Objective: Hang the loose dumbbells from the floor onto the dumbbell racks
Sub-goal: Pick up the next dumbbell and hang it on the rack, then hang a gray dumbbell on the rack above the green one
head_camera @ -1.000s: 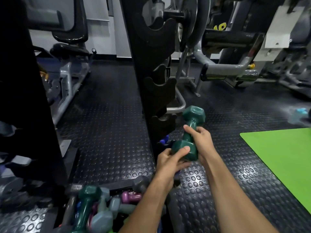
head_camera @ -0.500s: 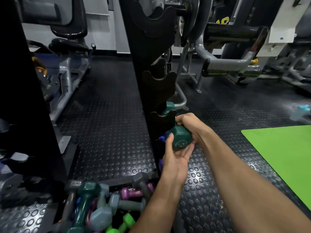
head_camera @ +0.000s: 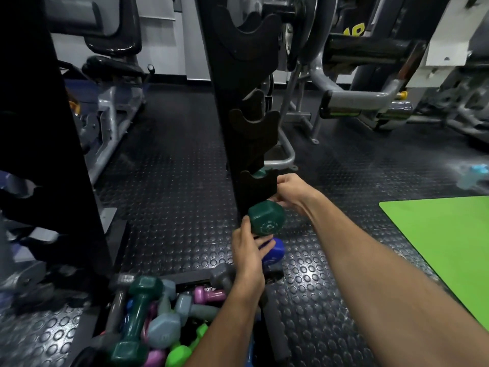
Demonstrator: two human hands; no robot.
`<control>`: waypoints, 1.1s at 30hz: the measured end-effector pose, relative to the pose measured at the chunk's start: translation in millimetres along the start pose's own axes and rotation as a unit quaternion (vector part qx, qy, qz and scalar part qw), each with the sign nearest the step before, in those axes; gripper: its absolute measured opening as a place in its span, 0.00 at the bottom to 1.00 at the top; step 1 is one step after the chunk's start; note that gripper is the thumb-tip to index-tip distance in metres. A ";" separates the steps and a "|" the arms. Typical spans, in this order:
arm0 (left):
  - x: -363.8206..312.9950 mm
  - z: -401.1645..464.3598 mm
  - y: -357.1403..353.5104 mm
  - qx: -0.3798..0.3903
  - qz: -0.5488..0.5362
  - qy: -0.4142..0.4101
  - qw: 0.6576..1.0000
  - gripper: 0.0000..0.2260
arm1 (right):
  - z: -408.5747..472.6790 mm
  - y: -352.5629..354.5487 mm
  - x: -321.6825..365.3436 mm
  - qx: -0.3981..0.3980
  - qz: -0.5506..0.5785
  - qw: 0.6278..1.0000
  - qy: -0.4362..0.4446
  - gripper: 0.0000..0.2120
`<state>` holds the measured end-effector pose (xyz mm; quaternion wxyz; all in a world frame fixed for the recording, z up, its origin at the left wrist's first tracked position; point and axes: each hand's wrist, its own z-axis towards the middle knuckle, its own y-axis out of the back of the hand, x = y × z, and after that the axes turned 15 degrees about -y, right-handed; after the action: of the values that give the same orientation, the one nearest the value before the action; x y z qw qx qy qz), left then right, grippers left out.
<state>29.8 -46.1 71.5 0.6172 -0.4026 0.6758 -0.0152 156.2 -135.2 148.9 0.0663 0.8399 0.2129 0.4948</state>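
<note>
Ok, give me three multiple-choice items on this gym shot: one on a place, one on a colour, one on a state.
1. Where is the bright green exercise mat?
A. right of the black upright rack
B. left of it
C. on it

2. What colour is the hexagonal dumbbell at the rack?
A. pink
B. dark green
C. grey

3. How is that dumbbell held?
A. left hand alone
B. both hands, right hand included
C. untouched

Answers: 1 A, it lies on the studded floor at the right edge; 2 B, its near end is dark green; 3 B, fingers of both touch it.
</note>
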 end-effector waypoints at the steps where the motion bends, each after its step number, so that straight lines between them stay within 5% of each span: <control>1: -0.3 -0.9 1.7 0.006 0.009 -0.012 1.000 0.10 | -0.1 -1.0 -1.0 -0.001 0.005 1.000 0.006 0.17; 11: -9.5 12.1 20.2 0.096 0.093 -0.039 0.990 0.12 | 3.0 -9.5 -42.1 -0.106 0.119 0.985 0.058 0.07; 14: -10.1 21.8 38.9 0.102 0.152 -0.035 0.982 0.14 | 3.6 -16.1 -80.1 -0.209 0.226 0.951 0.012 0.08; 20: 11.7 40.0 103.7 0.076 0.277 0.031 0.957 0.13 | 0.2 -54.9 -178.7 -0.327 0.248 0.895 -0.172 0.08; 22: 24.0 40.2 127.2 0.071 0.310 0.061 0.946 0.12 | 6.7 -73.2 -216.8 -0.320 0.178 0.901 -0.233 0.09; 26: 43.5 34.8 165.8 0.096 0.394 0.084 0.910 0.11 | 42.6 -103.2 -287.8 -0.182 0.087 0.939 -0.280 0.16; 33: 81.9 25.2 205.3 0.116 0.448 0.149 0.874 0.11 | 5.0 -153.9 -214.3 -0.075 -0.207 0.967 -0.127 0.15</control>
<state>-49.7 58.4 -108.0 0.4922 0.0251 0.8611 0.1247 25.6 -86.8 -75.2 0.2569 0.8262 0.3341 0.3740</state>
